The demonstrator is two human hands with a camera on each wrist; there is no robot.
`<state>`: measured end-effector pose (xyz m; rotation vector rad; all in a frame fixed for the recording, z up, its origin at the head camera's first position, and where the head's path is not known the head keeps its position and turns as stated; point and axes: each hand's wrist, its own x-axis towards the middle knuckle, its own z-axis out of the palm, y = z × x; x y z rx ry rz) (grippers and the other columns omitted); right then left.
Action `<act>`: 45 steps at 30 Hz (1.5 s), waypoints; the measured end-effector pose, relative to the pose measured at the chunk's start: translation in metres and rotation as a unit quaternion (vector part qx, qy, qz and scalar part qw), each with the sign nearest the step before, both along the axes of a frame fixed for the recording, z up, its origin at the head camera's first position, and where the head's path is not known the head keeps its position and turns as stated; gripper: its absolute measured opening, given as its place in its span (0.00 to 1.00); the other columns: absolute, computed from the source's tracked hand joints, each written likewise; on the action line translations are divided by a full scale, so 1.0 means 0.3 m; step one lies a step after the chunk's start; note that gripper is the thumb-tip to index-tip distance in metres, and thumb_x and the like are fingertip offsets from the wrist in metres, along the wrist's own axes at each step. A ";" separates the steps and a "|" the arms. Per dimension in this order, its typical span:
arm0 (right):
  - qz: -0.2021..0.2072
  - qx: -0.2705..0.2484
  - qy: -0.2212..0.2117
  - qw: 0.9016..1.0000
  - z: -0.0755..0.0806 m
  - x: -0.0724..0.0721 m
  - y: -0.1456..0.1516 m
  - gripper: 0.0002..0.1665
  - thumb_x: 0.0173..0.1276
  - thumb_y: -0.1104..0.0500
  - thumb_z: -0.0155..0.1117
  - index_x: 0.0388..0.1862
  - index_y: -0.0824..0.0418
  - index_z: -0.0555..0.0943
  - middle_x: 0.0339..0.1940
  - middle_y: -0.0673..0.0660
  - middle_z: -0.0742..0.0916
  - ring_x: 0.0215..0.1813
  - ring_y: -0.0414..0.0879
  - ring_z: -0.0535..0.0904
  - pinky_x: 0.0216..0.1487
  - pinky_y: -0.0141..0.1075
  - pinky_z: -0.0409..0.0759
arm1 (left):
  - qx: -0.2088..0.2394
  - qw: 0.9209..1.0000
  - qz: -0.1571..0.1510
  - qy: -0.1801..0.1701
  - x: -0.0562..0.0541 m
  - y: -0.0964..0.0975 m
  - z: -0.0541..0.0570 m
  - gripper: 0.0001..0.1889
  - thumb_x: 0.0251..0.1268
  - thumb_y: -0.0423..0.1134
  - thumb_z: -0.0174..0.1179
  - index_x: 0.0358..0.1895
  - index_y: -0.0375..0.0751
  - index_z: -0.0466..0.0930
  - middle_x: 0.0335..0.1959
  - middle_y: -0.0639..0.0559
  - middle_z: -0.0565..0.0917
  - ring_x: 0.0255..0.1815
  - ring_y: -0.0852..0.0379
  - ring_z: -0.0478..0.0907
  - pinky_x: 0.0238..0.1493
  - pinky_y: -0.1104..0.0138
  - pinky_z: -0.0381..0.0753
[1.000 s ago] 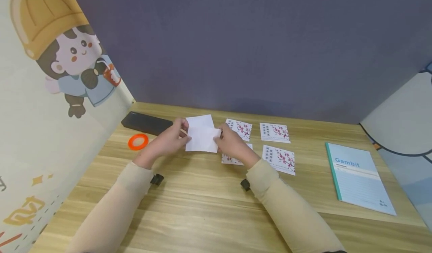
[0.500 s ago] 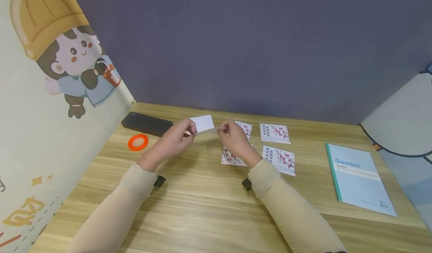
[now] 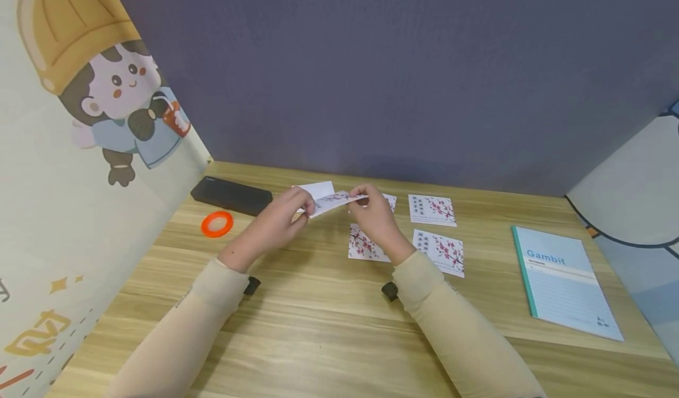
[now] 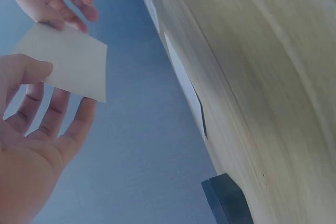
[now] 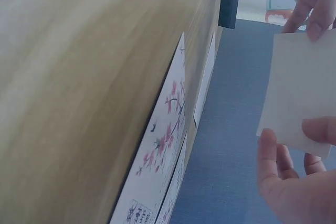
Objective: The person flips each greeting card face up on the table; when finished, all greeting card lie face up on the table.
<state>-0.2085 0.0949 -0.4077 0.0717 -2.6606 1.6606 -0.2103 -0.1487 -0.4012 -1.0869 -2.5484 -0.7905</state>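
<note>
Both hands hold one small square card [image 3: 332, 202] above the back of the table. Its plum-blossom print shows in the head view; the plain white side [image 4: 76, 61] faces the wrist cameras. My left hand [image 3: 278, 218] pinches the left edge, with the thumb on the plain side and fingers behind. At the opposite edge my right hand [image 3: 375, 218] pinches it between thumb and fingers. Just behind the held card, a white card [image 3: 320, 187] lies plain side up. Blossom cards [image 3: 366, 246] lie beneath and beside my right hand, partly hidden by it.
Two more blossom cards [image 3: 432, 210] lie to the right of the right hand. A long black box [image 3: 230, 194] and an orange ring [image 3: 217, 224] are at the left. A Gambit notebook [image 3: 567, 280] lies far right. A dark blue partition [image 3: 371, 79] rises behind the table.
The held card has tilted from its plain side through edge-on, so its blossom print now shows in the head view. Both hands have turned with it, the right moving slightly up and right.
</note>
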 end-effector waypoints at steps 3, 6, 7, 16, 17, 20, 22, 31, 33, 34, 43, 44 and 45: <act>0.001 -0.010 0.006 1.000 -0.004 -0.003 0.003 0.15 0.76 0.61 0.62 0.59 0.58 0.77 0.62 0.59 0.84 0.61 0.54 0.84 0.47 0.39 0.85 | 0.001 1.000 -0.001 0.023 0.001 -0.004 -0.001 0.12 0.66 0.21 0.63 0.41 0.42 0.76 0.51 0.47 0.84 0.55 0.49 0.81 0.61 0.55 0.85; 0.008 -0.028 -0.003 1.000 -0.012 -0.009 0.008 0.19 0.75 0.63 0.62 0.63 0.59 0.75 0.64 0.59 0.82 0.61 0.54 0.84 0.52 0.42 0.88 | 0.004 0.999 0.001 0.043 -0.001 -0.010 -0.001 0.11 0.67 0.22 0.63 0.41 0.42 0.77 0.50 0.46 0.85 0.56 0.48 0.82 0.61 0.54 0.85; 0.009 -0.031 -0.008 0.999 -0.015 -0.011 0.010 0.21 0.74 0.64 0.62 0.64 0.59 0.75 0.64 0.60 0.82 0.60 0.54 0.84 0.55 0.43 0.88 | 0.007 0.999 0.000 0.051 -0.002 -0.011 -0.001 0.10 0.67 0.22 0.63 0.41 0.41 0.77 0.50 0.46 0.85 0.56 0.48 0.82 0.60 0.54 0.85; 0.030 -0.089 -0.083 0.992 -0.028 -0.021 0.013 0.28 0.81 0.67 0.52 0.77 0.66 0.69 0.69 0.69 0.81 0.59 0.63 0.87 0.64 0.47 0.89 | 0.023 0.996 0.006 0.083 -0.002 -0.013 0.011 0.09 0.69 0.23 0.64 0.39 0.41 0.77 0.48 0.45 0.84 0.54 0.45 0.81 0.59 0.53 0.84; 0.034 -0.097 -0.090 0.991 -0.028 -0.022 0.014 0.28 0.82 0.67 0.50 0.79 0.66 0.68 0.69 0.70 0.82 0.58 0.62 0.88 0.63 0.47 0.89 | 0.025 0.996 0.007 0.085 0.000 -0.013 0.013 0.09 0.69 0.23 0.64 0.39 0.40 0.77 0.48 0.45 0.84 0.54 0.45 0.81 0.59 0.52 0.84; 0.046 -0.125 -0.111 0.985 -0.027 -0.025 0.017 0.30 0.84 0.66 0.46 0.82 0.67 0.64 0.70 0.72 0.81 0.56 0.59 0.89 0.63 0.46 0.90 | 0.029 0.996 0.008 0.089 0.003 -0.013 0.017 0.09 0.69 0.23 0.64 0.39 0.40 0.77 0.48 0.44 0.84 0.54 0.44 0.80 0.58 0.52 0.84; 0.051 -0.151 -0.124 0.979 -0.026 -0.031 0.020 0.31 0.84 0.68 0.44 0.84 0.68 0.62 0.73 0.72 0.79 0.54 0.56 0.89 0.64 0.46 0.89 | 0.031 0.995 0.007 0.091 0.003 -0.014 0.019 0.09 0.69 0.22 0.64 0.38 0.40 0.76 0.48 0.44 0.84 0.54 0.45 0.80 0.58 0.52 0.84; 0.058 -0.225 -0.137 0.963 -0.017 -0.044 0.031 0.28 0.89 0.63 0.38 0.83 0.69 0.63 0.78 0.68 0.75 0.46 0.44 0.88 0.59 0.41 0.90 | 0.023 0.995 -0.009 0.093 0.002 -0.022 0.023 0.11 0.67 0.21 0.65 0.37 0.41 0.77 0.48 0.46 0.83 0.55 0.46 0.80 0.58 0.54 0.83; 0.058 -0.242 -0.138 0.959 -0.019 -0.047 0.031 0.28 0.89 0.63 0.38 0.82 0.70 0.64 0.76 0.69 0.76 0.45 0.44 0.87 0.57 0.40 0.90 | 0.018 0.995 -0.014 0.092 0.002 -0.023 0.026 0.11 0.67 0.21 0.66 0.37 0.40 0.77 0.48 0.47 0.83 0.55 0.47 0.80 0.58 0.54 0.83; 0.057 -0.250 -0.138 0.957 -0.019 -0.048 0.031 0.28 0.89 0.63 0.39 0.81 0.70 0.65 0.75 0.70 0.77 0.45 0.44 0.87 0.57 0.40 0.90 | 0.015 0.995 -0.017 0.092 0.002 -0.023 0.026 0.11 0.67 0.21 0.66 0.37 0.40 0.77 0.47 0.47 0.83 0.54 0.48 0.80 0.58 0.55 0.83; 0.023 -0.275 -0.149 0.949 -0.017 -0.041 0.045 0.28 0.89 0.54 0.47 0.78 0.69 0.70 0.47 0.51 0.77 0.35 0.38 0.71 0.66 0.50 0.87 | -0.014 0.994 -0.048 0.095 -0.003 -0.030 0.020 0.11 0.67 0.23 0.68 0.38 0.43 0.78 0.46 0.50 0.83 0.54 0.49 0.80 0.57 0.56 0.83; 0.021 -0.270 -0.150 0.951 -0.017 -0.041 0.046 0.28 0.89 0.54 0.48 0.79 0.68 0.69 0.47 0.50 0.77 0.36 0.37 0.71 0.63 0.46 0.88 | -0.016 0.994 -0.052 0.095 -0.004 -0.030 0.018 0.12 0.67 0.23 0.68 0.38 0.43 0.78 0.45 0.50 0.83 0.55 0.50 0.80 0.57 0.56 0.83; 0.019 -0.265 -0.150 0.952 -0.018 -0.041 0.045 0.29 0.88 0.54 0.50 0.79 0.68 0.69 0.47 0.50 0.77 0.36 0.37 0.71 0.58 0.40 0.88 | -0.017 0.994 -0.056 0.094 -0.004 -0.030 0.017 0.12 0.67 0.22 0.68 0.37 0.43 0.78 0.44 0.50 0.82 0.55 0.50 0.80 0.58 0.56 0.83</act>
